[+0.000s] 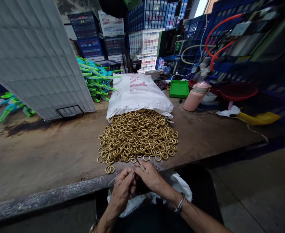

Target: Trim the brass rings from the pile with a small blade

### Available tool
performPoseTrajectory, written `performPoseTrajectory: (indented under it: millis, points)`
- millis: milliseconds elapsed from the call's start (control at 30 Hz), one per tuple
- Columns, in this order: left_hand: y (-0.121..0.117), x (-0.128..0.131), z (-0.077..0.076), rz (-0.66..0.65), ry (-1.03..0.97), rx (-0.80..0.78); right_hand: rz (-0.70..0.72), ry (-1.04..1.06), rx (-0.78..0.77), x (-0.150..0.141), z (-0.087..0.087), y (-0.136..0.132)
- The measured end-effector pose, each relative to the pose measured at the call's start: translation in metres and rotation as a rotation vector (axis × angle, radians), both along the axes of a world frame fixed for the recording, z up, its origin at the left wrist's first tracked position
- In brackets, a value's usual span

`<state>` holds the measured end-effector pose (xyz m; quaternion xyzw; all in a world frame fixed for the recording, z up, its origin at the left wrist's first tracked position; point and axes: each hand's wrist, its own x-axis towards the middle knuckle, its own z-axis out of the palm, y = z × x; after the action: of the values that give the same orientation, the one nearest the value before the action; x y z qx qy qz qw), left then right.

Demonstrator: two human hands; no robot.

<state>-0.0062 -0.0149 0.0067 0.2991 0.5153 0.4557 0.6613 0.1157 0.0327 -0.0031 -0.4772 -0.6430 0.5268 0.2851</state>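
Observation:
My left hand (pixel 123 187) and my right hand (pixel 150 177) meet just in front of the table's near edge, their fingertips close together. My right hand is closed on a slim knife-like tool (pixel 141 166), its dark narrow tip pointing up toward the rings. The left fingers are pinched; what they hold is too small to make out. Beyond the hands lies a large heap of gold-coloured rings (pixel 137 136), spilling from the mouth of a white sack (pixel 137 94). Two rings (pixel 109 169) lie apart at the left front of the heap. Pale plastic (pixel 181 186) spreads below my hands.
A tall whitish ribbed panel (pixel 35 58) stands at the left, beside bright green and blue pieces (pixel 96 79). Right of the sack are a green tray (pixel 179 89), a pink bottle (pixel 195 97) and a red bowl (pixel 239 92). Stacked crates (pixel 146 40) fill the background.

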Motion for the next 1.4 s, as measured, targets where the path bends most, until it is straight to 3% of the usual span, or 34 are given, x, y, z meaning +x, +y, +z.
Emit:
performPoseTrajectory:
  millis: [333, 467, 667, 900, 1067, 1200, 1267, 1400]
  points:
    - [-0.006, -0.003, -0.005, 0.071, -0.247, -0.016, 0.044, 0.081, -0.072, 0.0, 0.011, -0.002]
    - [-0.007, -0.004, -0.007, 0.117, -0.233, 0.006, 0.009, -0.079, 0.095, 0.0, 0.007, -0.006]
    - [-0.007, -0.004, -0.008, 0.152, -0.092, 0.032, 0.186, -0.398, 0.3, 0.001, 0.009, -0.012]
    - [-0.011, -0.009, -0.009, 0.081, 0.042, 0.137, 0.279, -0.586, 0.335, 0.004, 0.017, -0.012]
    - [-0.029, -0.008, 0.01, -0.04, 0.044, 0.18, 0.26, -0.691, 0.342, 0.004, 0.012, -0.01]
    - [-0.043, -0.002, 0.011, -0.123, -0.166, 0.019, 0.237, -0.714, 0.357, -0.004, 0.008, -0.008]
    - [-0.046, -0.003, -0.001, -0.089, -0.26, -0.128, 0.247, -0.677, 0.399, -0.011, 0.008, -0.005]
    - [-0.048, -0.014, -0.034, 0.059, -0.249, -0.382, 0.338, -0.561, 0.536, -0.03, 0.01, 0.002]
